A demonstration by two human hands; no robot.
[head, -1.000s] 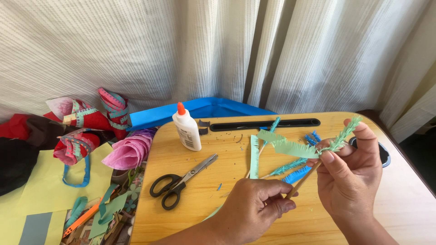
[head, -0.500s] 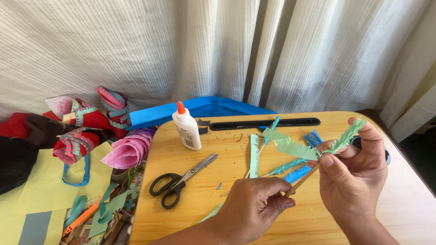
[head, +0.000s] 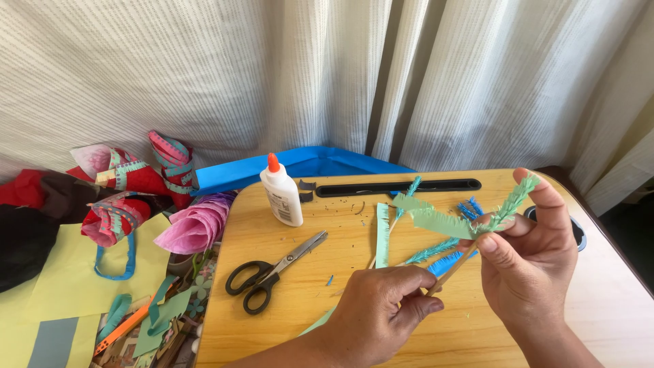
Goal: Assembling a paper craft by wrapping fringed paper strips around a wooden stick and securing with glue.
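My right hand pinches a thin wooden stick wound with a fringed green paper strip, whose loose end trails out to the left. My left hand grips the lower end of the same stick between thumb and fingers. Under the hands, on the wooden lap table, lie other fringed sticks in green and blue, and a flat green paper strip.
Black-handled scissors lie left of my hands, with a white glue bottle with an orange cap behind them. Left of the table are pink paper cones, red cloth, yellow sheets and paper scraps. A curtain hangs behind.
My right hand has lifted and turned the stick a little, and the fringed strip now sits higher. My left hand stays at the stick's lower end.
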